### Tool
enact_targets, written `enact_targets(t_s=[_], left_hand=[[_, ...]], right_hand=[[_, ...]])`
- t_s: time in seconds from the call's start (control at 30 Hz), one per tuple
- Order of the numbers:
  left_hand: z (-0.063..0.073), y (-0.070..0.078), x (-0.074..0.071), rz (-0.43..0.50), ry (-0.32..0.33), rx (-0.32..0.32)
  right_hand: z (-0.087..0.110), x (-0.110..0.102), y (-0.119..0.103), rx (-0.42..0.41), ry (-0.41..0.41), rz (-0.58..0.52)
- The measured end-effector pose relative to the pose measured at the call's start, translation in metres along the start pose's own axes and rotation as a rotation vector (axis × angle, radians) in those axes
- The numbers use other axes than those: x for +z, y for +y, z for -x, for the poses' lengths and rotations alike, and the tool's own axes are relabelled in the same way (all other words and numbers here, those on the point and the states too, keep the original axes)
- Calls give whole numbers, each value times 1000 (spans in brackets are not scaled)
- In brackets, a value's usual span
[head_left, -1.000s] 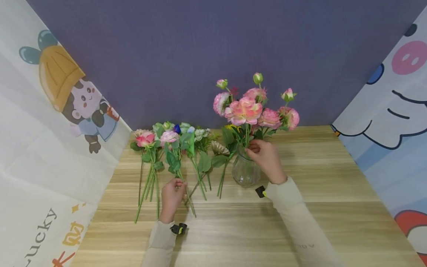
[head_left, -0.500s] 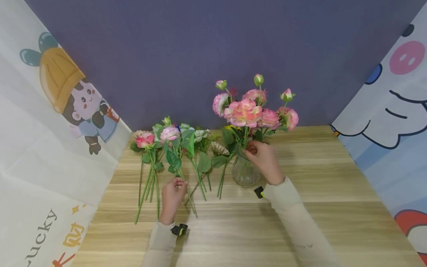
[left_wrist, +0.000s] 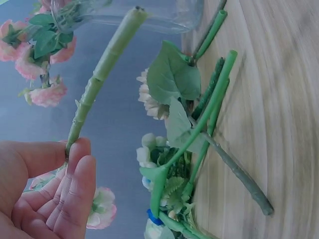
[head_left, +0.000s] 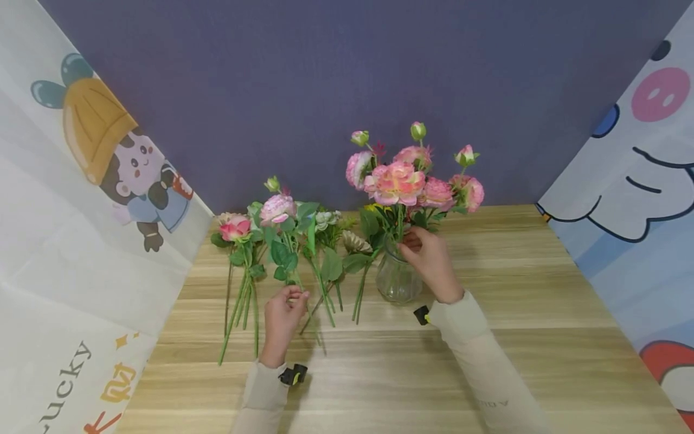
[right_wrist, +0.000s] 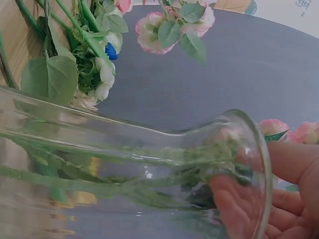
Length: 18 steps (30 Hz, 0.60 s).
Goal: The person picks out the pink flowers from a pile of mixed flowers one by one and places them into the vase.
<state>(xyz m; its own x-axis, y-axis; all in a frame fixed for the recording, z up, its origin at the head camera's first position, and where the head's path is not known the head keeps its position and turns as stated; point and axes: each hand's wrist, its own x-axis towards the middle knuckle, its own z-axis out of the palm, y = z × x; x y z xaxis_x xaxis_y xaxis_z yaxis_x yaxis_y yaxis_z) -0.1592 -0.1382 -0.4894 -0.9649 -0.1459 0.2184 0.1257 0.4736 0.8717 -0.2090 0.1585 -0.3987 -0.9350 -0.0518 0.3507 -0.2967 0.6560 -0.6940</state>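
In the head view, my left hand (head_left: 284, 322) pinches the green stem (left_wrist: 97, 82) of a pale pink artificial flower (head_left: 278, 208), between thumb and fingers. The stem's cut end points toward the vase in the left wrist view. My right hand (head_left: 434, 259) holds the clear glass vase (head_left: 398, 282) at its rim, fingers curled beside the stems. Through the glass in the right wrist view, the fingers (right_wrist: 232, 201) show blurred; whether they lie inside or behind the neck I cannot tell. Several pink flowers (head_left: 396, 182) with buds stand in the vase.
Left of the vase, more artificial flowers lie on the wooden table (head_left: 368, 374): a deep pink one (head_left: 235, 228), small white ones (head_left: 327, 219) and a beige one (head_left: 356, 242). A dark panel (head_left: 303, 102) stands behind, with printed curtains (head_left: 43, 241) at the sides.
The pale pink flower and its bud have risen off the other flowers, with my left hand shifting slightly right. My right hand stays at the vase's rim.
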Motion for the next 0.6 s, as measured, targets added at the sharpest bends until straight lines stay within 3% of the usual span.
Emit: enact_targets(t_s=[0.4, 0.6], left_hand=[[2, 7, 3, 22, -21, 6], [2, 9, 3, 13, -4, 36]], right_hand=[[9, -1, 1, -16, 104, -143], [16, -4, 1, -70, 175, -199]])
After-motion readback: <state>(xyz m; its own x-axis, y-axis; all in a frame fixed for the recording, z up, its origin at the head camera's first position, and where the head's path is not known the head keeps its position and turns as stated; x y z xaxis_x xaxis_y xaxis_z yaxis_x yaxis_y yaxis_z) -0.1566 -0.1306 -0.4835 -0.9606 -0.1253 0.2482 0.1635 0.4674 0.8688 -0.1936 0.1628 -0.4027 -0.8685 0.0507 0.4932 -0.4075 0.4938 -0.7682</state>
